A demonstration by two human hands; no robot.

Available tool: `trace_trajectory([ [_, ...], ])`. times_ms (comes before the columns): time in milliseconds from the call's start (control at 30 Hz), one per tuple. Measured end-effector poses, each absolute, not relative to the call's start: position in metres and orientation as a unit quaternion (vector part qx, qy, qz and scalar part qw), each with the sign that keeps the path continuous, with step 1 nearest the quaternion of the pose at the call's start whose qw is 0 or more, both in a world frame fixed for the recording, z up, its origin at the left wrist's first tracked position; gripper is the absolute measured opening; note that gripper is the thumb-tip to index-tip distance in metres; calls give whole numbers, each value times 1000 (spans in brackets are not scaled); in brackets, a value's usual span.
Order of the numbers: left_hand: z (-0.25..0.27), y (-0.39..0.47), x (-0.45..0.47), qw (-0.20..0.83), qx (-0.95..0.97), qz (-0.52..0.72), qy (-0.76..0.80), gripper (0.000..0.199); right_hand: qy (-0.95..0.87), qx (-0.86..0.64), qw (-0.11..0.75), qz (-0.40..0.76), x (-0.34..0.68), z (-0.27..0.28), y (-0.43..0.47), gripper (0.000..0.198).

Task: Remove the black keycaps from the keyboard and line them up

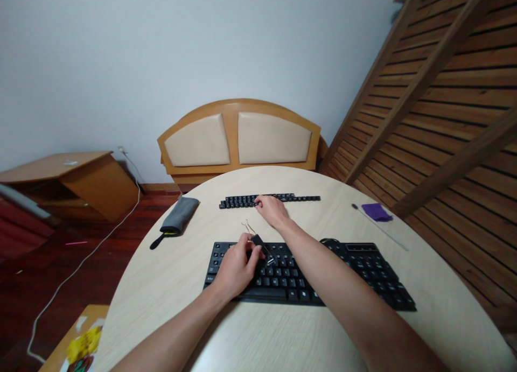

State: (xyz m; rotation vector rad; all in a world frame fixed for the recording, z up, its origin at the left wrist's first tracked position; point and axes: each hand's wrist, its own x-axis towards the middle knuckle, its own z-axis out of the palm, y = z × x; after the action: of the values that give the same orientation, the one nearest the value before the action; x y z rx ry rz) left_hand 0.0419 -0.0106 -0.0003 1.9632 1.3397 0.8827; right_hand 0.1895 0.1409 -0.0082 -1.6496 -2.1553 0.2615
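A black keyboard (266, 293) lies on the round table, with bare switch spots showing in its left part. Over that part my left hand (236, 267) grips a keycap puller (259, 241), a black handle with thin wire prongs at both ends. Beyond the keyboard, loose black keycaps (239, 201) are laid out in rows. My right hand (272, 209) reaches across to these rows, thumb and finger pinched on a small black keycap (256, 203) at their near edge. My right forearm hides the middle of the keyboard.
A grey pouch (182, 213) with a black loop lies on the table's left. To the right are a purple cloth (377, 211) and a thin brush (379, 226). A headboard (234, 135) stands behind the table (323, 334), wooden slats (436, 103) at the right.
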Motion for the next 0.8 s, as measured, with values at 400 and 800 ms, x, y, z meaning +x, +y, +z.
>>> trace_trajectory([
  [400, 3, -11, 42, 299, 739, 325, 509, 7, -773, -588, 217, 102, 190, -8, 141, 24],
  [800, 0, -9, 42, 306, 739, 331, 500, 10, -789, -574, 189, 111, 203, 34, 112, 33],
])
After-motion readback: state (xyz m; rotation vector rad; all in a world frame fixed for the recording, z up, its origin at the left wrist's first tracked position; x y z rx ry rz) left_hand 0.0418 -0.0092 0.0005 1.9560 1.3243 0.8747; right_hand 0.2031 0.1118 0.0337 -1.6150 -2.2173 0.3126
